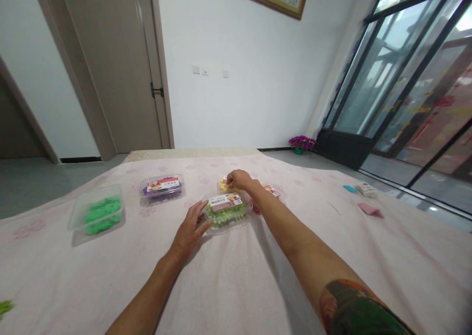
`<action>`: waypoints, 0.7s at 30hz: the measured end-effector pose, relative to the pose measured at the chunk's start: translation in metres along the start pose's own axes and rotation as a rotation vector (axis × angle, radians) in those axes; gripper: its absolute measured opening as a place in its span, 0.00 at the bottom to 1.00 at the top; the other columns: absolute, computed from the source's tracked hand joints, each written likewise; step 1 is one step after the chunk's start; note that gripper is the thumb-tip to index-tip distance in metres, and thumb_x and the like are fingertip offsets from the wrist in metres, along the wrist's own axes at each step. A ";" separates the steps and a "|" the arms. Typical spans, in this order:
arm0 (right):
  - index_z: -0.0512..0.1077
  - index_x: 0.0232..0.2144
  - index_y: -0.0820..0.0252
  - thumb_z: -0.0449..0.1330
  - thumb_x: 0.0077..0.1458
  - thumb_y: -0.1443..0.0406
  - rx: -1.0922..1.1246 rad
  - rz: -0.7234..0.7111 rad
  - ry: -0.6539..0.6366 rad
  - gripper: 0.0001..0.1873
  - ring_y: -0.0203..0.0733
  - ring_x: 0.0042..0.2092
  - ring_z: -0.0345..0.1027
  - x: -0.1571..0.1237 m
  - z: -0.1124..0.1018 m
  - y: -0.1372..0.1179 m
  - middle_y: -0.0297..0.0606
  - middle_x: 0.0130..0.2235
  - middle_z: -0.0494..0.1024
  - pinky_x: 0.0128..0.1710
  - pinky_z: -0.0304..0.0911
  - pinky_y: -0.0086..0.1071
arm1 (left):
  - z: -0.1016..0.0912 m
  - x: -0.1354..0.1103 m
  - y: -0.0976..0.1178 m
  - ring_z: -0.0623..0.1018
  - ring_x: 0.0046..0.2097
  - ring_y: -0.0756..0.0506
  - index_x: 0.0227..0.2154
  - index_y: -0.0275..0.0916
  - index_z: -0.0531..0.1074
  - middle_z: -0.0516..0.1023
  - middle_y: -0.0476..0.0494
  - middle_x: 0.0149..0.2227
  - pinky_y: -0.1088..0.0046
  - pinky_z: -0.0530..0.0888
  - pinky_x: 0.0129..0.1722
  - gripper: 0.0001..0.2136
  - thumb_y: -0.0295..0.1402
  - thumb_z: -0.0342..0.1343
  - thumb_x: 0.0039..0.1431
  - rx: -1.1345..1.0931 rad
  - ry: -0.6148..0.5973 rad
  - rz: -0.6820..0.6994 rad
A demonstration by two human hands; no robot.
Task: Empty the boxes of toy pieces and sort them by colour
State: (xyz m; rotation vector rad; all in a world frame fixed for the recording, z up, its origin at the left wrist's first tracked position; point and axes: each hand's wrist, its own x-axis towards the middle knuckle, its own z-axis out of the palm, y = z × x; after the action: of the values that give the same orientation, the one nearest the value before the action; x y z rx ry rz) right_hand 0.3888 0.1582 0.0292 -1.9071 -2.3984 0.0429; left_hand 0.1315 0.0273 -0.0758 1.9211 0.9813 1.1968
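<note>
A clear plastic box of light green pieces (225,216), its labelled lid on, sits in front of me. My left hand (192,223) grips its left end, thumb along the front and fingers at the back. Reaching over its far side, my right hand (239,179) has its fingers curled down at a box with yellow pieces (223,183). Its fingertips are partly hidden, so what they pinch cannot be made out. Behind my right forearm is a labelled box with red contents (272,191), mostly covered by the arm.
Left on the pink-patterned cloth (155,266) are a lidded box of purple pieces (162,187) and an open box of green pieces (103,214). To the right lie a thin stick (335,207), a blue piece (350,189), a pink piece (370,210) and a whitish packet (366,190).
</note>
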 end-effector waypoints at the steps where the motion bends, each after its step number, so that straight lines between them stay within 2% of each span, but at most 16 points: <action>1: 0.83 0.41 0.53 0.70 0.50 0.63 0.004 -0.001 -0.001 0.13 0.42 0.43 0.76 0.001 0.000 0.001 0.36 0.43 0.84 0.37 0.61 0.26 | 0.000 0.000 0.000 0.63 0.67 0.40 0.64 0.48 0.63 0.61 0.40 0.66 0.56 0.66 0.64 0.26 0.43 0.55 0.65 -0.002 0.002 0.003; 8: 0.84 0.38 0.54 0.72 0.47 0.62 0.054 -0.018 -0.018 0.13 0.39 0.38 0.76 0.001 -0.006 0.001 0.34 0.38 0.85 0.33 0.59 0.25 | 0.001 0.000 0.000 0.66 0.65 0.40 0.63 0.47 0.64 0.62 0.39 0.65 0.56 0.69 0.62 0.25 0.41 0.55 0.65 -0.008 0.023 0.015; 13: 0.84 0.37 0.57 0.68 0.53 0.60 0.114 -0.026 0.027 0.11 0.38 0.36 0.74 -0.005 -0.010 0.003 0.35 0.36 0.85 0.31 0.58 0.26 | 0.001 0.000 -0.002 0.68 0.64 0.41 0.64 0.47 0.63 0.62 0.39 0.66 0.57 0.69 0.62 0.25 0.42 0.55 0.65 -0.002 0.032 0.017; 18: 0.82 0.41 0.60 0.59 0.63 0.60 0.186 -0.008 0.164 0.14 0.39 0.40 0.74 -0.025 -0.019 -0.007 0.38 0.40 0.84 0.37 0.61 0.27 | 0.000 0.000 0.001 0.74 0.58 0.40 0.63 0.45 0.64 0.65 0.37 0.64 0.55 0.72 0.59 0.26 0.42 0.57 0.63 -0.030 0.038 -0.025; 20: 0.81 0.43 0.60 0.53 0.66 0.61 0.278 -0.007 0.275 0.17 0.38 0.42 0.74 -0.046 -0.019 -0.020 0.39 0.42 0.83 0.40 0.63 0.27 | 0.000 0.000 0.002 0.76 0.55 0.40 0.62 0.44 0.65 0.66 0.37 0.63 0.54 0.73 0.58 0.26 0.41 0.58 0.62 -0.051 0.028 -0.053; 21: 0.81 0.41 0.61 0.53 0.67 0.61 0.382 -0.013 0.372 0.17 0.38 0.41 0.74 -0.060 -0.018 -0.028 0.39 0.40 0.83 0.41 0.64 0.27 | 0.000 0.000 0.002 0.77 0.54 0.41 0.62 0.44 0.65 0.67 0.37 0.63 0.53 0.74 0.57 0.26 0.41 0.58 0.62 -0.060 0.023 -0.064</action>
State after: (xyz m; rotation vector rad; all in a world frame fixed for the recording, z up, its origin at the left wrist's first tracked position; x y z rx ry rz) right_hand 0.3761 0.0924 0.0466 -1.5675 -1.9892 0.1235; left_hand 0.1323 0.0261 -0.0745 1.8200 0.9999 1.2007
